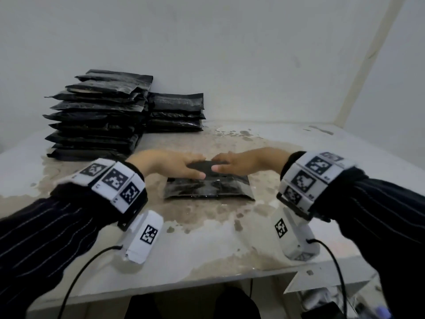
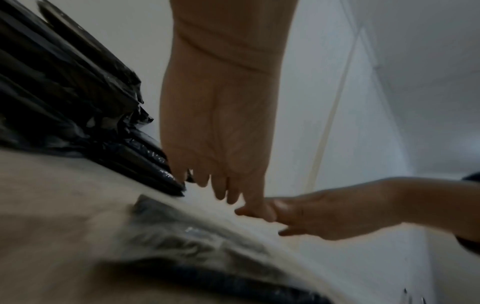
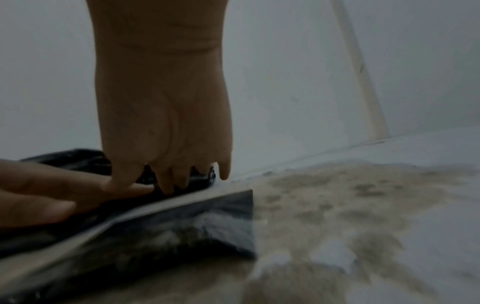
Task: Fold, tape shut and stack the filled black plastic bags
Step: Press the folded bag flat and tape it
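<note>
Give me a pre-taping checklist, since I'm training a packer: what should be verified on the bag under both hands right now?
1. Bag lies flat on the table: ok.
2. Left hand on the far flap: ok.
3. Right hand on the far flap: ok.
4. Fold creased fully flat: cannot tell.
5. Tape within reach: not ok, none in view.
6. Short stack has room on top: ok.

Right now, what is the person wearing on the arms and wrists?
Both arms have dark sleeves with thin pale pinstripes. Each wrist carries a white band of black square-patterned marker tiles, and below it a white camera block with one marker and a black cable. The hands are bare.
</note>
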